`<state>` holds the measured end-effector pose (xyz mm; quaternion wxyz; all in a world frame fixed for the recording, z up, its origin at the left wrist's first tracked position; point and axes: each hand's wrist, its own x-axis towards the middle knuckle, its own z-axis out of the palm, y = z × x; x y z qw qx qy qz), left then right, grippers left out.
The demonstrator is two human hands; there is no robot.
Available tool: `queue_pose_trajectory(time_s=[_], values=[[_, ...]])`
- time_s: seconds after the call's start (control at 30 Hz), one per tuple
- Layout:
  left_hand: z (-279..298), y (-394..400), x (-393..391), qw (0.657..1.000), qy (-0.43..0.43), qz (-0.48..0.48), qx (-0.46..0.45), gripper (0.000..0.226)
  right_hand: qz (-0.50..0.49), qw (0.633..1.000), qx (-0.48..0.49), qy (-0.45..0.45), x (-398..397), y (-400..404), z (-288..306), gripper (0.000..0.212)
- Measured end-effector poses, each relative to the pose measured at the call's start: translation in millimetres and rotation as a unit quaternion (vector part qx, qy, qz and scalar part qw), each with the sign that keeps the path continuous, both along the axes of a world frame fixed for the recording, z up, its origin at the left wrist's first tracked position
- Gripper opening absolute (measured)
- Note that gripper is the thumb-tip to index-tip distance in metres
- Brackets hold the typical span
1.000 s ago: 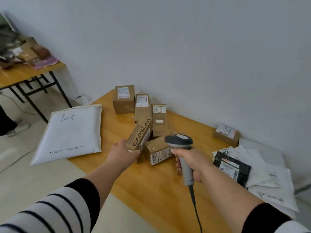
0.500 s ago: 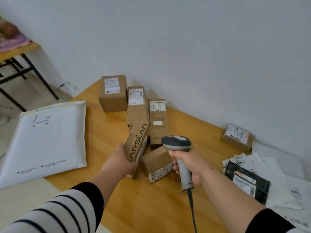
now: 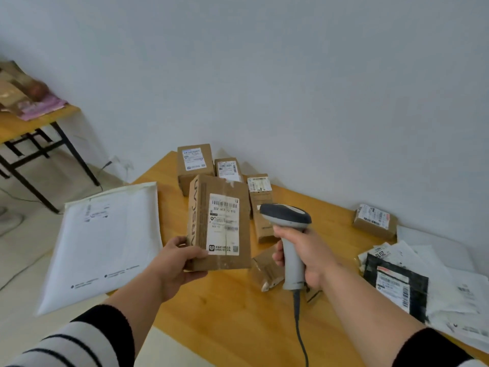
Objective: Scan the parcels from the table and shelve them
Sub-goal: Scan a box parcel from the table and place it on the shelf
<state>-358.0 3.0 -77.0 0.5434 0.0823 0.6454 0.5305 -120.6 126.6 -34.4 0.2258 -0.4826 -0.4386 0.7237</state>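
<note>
Above the table [image 3: 238,313], left hand [image 3: 174,263] fingers grip a parcel [image 3: 219,223]; right hand [image 3: 304,252] clasps the scanner [image 3: 288,234].

wooden table [image 3: 232,313] bearing parcels [image 3: 194,165]

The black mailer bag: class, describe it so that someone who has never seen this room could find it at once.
Start at the wooden table against the white wall and go to its right end, where a heap of white mailers lies. The black mailer bag lies flat on the near left part of that heap. It is the only black parcel there, with a white barcode label on top.
</note>
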Motion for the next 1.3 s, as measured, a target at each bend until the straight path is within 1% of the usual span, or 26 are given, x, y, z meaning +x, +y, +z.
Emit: queue_pose_trajectory(time_s=[0.27,0.43,0.57,0.83,1.0,1.17,1.3], values=[[46.0,-26.3,12.6,0.994,-0.033,-0.038,0.094,0.052,0.006,0.995,0.094,0.034,13.1,-65.5,60.6,0.019],[61.4,-40.0,29.1,0.991,-0.017,-0.060,0.122,0.058,0.009,0.990,0.130,0.057,27.9,-102.7,86.8,0.021],[69.0,-48.2,42.3,0.988,-0.005,-0.078,0.131,0.056,0.011,0.986,0.155,0.060,39.0,-124.7,99.7,0.020],[76.4,-53.6,70.3,0.985,-0.012,-0.086,0.151,0.062,-0.005,0.987,0.147,0.070,70.7,-148.8,112.2,0.019],[79.6,-56.2,98.3,0.984,-0.018,-0.085,0.157,0.058,-0.011,0.986,0.149,0.075,97.4,-154.6,116.6,0.019],[82.2,-62.7,134.4,0.984,-0.020,-0.081,0.155,0.057,-0.012,0.986,0.150,0.065,141.8,-157.5,119.6,0.018],[83.0,-68.3,164.3,0.985,-0.026,-0.074,0.152,0.060,-0.007,0.989,0.146,0.035,181.8,-162.5,118.0,0.018]])
